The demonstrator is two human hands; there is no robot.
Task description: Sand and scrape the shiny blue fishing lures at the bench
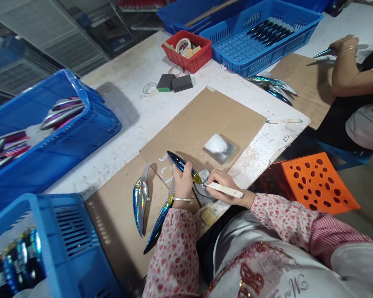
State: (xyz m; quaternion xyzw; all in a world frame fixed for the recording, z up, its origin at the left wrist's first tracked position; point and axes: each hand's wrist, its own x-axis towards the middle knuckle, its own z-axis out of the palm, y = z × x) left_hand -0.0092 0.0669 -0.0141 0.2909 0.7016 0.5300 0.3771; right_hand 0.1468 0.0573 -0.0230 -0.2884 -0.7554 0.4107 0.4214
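Note:
My left hand (182,185) is closed around a dark blue, fish-shaped fishing lure (177,160) with a yellowish end pointing to the right. A slim tool with a whitish handle (228,190) is gripped in my right hand (220,185). Its tip meets the lure's yellowish end; I cannot make out what kind of tip it is. Beside my left wrist, a blue and yellow lure (158,225) lies on the cardboard (202,120). Shiny silver-blue lures (139,203) rest left of it. Beyond my hands sits a small clear slab with white material (219,147).
Blue crates with lures stand at the left (102,116) and lower left (71,236). A red basket (189,62) and a blue basket (236,62) are at the back. Another white-handled tool (284,121) lies near the edge. A co-worker's hand (345,43) holds a lure at right, behind an orange stool (321,184).

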